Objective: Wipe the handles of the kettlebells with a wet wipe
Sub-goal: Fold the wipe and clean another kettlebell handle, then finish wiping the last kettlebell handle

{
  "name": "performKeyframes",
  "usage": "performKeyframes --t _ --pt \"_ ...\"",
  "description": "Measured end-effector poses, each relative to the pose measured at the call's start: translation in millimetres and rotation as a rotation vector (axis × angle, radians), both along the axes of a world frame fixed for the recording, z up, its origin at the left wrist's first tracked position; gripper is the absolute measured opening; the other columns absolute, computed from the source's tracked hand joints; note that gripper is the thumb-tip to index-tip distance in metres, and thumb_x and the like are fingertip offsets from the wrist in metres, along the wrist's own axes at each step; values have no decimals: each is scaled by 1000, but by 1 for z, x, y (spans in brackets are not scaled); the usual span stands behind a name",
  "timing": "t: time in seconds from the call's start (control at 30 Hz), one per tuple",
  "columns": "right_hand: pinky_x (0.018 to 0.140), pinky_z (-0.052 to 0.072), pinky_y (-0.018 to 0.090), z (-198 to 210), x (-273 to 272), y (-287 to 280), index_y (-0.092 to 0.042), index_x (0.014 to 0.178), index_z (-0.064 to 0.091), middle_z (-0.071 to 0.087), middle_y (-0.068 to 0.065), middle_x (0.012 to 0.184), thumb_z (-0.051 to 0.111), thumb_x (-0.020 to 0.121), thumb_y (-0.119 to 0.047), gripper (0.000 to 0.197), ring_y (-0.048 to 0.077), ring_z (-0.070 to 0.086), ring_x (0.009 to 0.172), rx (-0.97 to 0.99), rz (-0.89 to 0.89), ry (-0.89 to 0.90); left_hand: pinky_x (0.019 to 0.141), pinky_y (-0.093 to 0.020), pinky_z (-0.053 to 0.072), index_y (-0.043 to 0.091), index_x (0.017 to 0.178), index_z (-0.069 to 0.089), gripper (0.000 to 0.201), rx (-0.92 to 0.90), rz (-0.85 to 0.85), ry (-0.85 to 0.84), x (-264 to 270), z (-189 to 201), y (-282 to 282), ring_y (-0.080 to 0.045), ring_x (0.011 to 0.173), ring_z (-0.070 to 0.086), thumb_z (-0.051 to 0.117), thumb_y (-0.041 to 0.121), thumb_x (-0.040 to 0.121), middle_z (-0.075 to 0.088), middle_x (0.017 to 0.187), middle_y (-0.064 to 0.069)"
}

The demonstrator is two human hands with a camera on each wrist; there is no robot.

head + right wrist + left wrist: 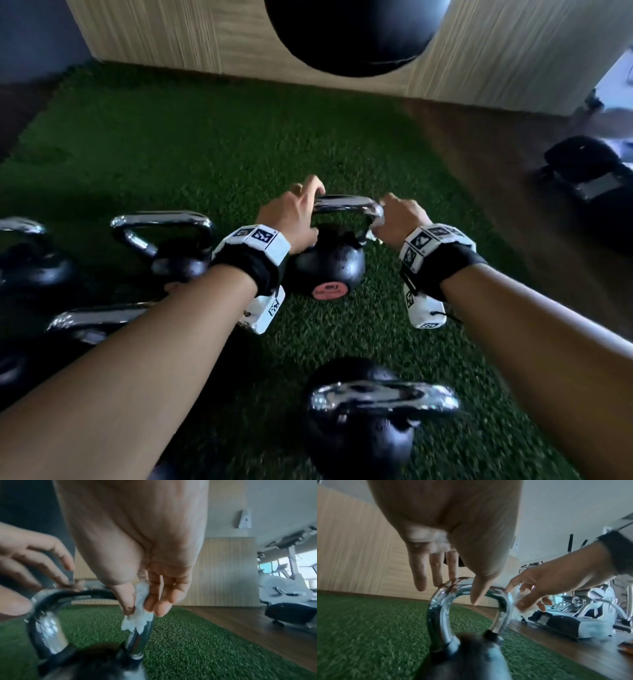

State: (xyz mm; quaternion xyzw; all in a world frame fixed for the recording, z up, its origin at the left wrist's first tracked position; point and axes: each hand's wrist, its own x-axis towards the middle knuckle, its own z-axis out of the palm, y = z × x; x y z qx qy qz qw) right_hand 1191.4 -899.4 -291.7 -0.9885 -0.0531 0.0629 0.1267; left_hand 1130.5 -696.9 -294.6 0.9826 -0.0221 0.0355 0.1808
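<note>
White and crumpled, the wipe (138, 609) is being pinched by the right hand (399, 219) against the handle's (346, 204) 3 o'clock bend. The left hand (294, 216), fingers loosely spread, is touching its 9 o'clock end. The chrome handle is topping a black kettlebell (329, 263) standing on turf (205, 147).

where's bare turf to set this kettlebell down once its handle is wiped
Free: the turf between the held kettlebell and the wood-panelled wall. Crowded: the left side, where other kettlebells stand close together, and the near edge, with one more.
</note>
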Motion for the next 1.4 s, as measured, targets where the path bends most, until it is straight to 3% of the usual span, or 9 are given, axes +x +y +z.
performKeyframes --t 0.13,0.27,0.53,0.7,0.9,1.0,1.17,1.4 --pt "72 47 32 38 -62 -27 -16 108 61 65 12 103 58 90 -26 21 35 64 96 78 -63 91 83 -37 55 33 119 57 40 -91 19 88 -53 27 -19 -27 106 66 69 20 83 66 121 3" --pt "72 47 29 101 -115 -40 -16 95 72 72 13 103 67 88 -27 14 32 68 96 100 -96 191 81 -31 51 33 106 67 27 -145 74 216 -107 89 -30 -23 104 68 70 21 81 71 115 7" --pt "74 56 31 303 -169 -60 -20 90 74 74 5 95 70 86 -21 6 24 69 87 209 -156 244 85 -35 55 27 109 67 23 -89 -28 377 -139 286 -57 -25 102 68 66 19 87 68 113 3" --pt "67 41 24 426 -196 -107 -22 93 74 72 4 91 74 85 -25 8 23 67 86 300 -310 204 82 -34 53 26 110 68 22 -77 -148 310 -123 420 -106 -24 102 67 66 18 89 68 113 0" --pt "69 42 24 533 -275 -190 -21 91 75 72 5 87 77 83 -26 10 22 65 83 435 -595 58 87 -36 52 21 115 67 25 -178 -235 259 -164 535 -196 -26 105 65 65 16 91 66 115 -5" --pt "68 42 23 559 -340 -238 -23 86 74 70 2 80 77 80 -28 8 19 64 77 462 -741 -2 94 -40 50 20 120 65 31 -236 -282 237 -209 568 -247 -26 109 64 66 16 90 65 118 -7" --pt "64 37 18 570 -482 -321 -23 84 73 64 -4 69 74 78 -26 7 13 58 69 444 -936 -78 85 -34 51 24 118 67 28 -226 -421 257 -316 586 -347 -25 107 64 67 19 90 65 117 -3" --pt "81 48 27 541 -689 -421 -20 91 74 76 7 94 73 81 -24 10 25 68 96 477 -1206 68 85 -33 51 28 115 67 25 -110 -666 371 -478 559 -480 -24 106 64 66 25 91 65 115 0"
